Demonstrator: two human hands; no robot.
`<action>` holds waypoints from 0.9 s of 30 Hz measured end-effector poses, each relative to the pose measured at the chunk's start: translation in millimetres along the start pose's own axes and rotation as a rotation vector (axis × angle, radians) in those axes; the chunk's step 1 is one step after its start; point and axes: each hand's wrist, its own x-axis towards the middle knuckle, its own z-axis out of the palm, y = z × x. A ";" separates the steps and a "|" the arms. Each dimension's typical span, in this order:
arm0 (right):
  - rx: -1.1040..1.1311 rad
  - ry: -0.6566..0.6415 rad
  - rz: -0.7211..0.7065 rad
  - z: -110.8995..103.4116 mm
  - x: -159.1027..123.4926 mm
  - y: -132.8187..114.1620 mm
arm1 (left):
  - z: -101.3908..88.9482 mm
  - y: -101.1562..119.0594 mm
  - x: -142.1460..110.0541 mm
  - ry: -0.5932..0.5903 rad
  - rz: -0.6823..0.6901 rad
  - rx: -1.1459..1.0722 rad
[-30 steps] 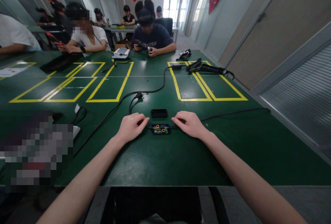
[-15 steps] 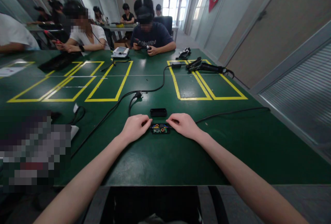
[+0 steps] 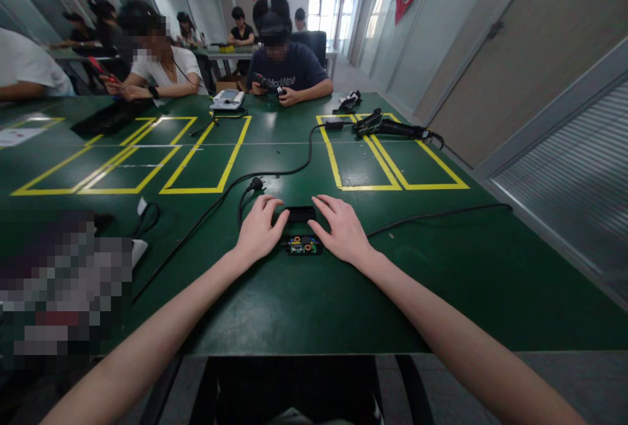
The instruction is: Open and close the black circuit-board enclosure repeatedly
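Observation:
A black power-adapter case half (image 3: 303,246) with a circuit board and copper-coloured coils lies face up on the green table. Just beyond it sits the black case cover (image 3: 300,214), its hollow side up. My left hand (image 3: 261,229) is at the cover's left end, thumb and fingers apart. On the right end, my right hand (image 3: 342,227) has its fingers spread in the same way. Whether the fingertips touch the cover I cannot tell. Black cords run out from both sides near the circuit board, partly hidden behind my hands.
A plug (image 3: 256,184) on a black cord lies beyond my left hand. Further off are an adapter (image 3: 335,124), a black tool-like device (image 3: 387,127) and yellow tape outlines (image 3: 367,187). A blurred-out object (image 3: 73,288) lies at left. Co-workers sit across the table.
Both hands have left the sides of the circuit-board half and moved forward to the cover's ends. Their fingers have opened from a pinch.

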 end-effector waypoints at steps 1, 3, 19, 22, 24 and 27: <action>0.021 -0.009 0.018 0.7 0.0 1.3 | 1.2 -0.2 5.2 -0.013 -0.041 -0.066; 0.092 -0.040 0.049 0.8 -0.5 3.6 | 2.5 0.4 16.7 -0.066 -0.125 -0.193; 0.272 -0.142 -0.431 -27.4 -7.3 -12.3 | -7.3 24.4 82.4 -0.639 0.136 -0.109; 0.240 -0.161 -0.444 -23.7 -8.6 -12.3 | -7.6 28.3 84.9 -0.696 0.029 -0.144; 0.229 -0.151 -0.425 -20.4 -8.2 -9.3 | -5.7 30.7 85.7 -0.723 -0.031 -0.153; 0.242 -0.140 -0.411 -18.0 -7.9 -4.9 | -2.7 32.1 87.1 -0.771 -0.072 -0.175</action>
